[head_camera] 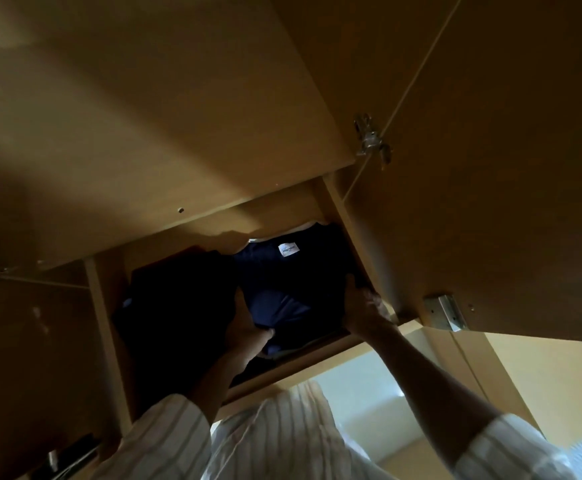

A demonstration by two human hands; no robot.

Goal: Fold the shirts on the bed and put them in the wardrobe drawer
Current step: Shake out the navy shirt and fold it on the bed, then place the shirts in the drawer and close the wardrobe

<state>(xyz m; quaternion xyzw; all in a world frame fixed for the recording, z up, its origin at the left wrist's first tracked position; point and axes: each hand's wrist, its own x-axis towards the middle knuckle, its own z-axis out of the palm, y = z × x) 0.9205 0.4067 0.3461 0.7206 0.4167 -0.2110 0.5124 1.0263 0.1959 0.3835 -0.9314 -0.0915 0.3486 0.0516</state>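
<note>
The folded navy shirt (293, 282) sits inside the open drawer (282, 370), in its right half, with the white neck label (288, 250) toward the drawer's back. A darker pile of clothes (178, 306) lies just beside it, filling the drawer's left half. The left hand (251, 336) pinches the shirt's near edge at the drawer's front, thumb over the cloth, while the right hand (364, 311) grips the shirt's right edge against the drawer's right wall; the two hands are apart, one at each side of the fold. The step in hand looks like settling the shirt into place. To do it well, both hands should lower and push together so the fold stays square, slide the shirt toward the drawer's back until its near edge clears the front board, and keep it from riding up onto the dark pile. Fingers should come out flat, so they do not drag the layers open.
</note>
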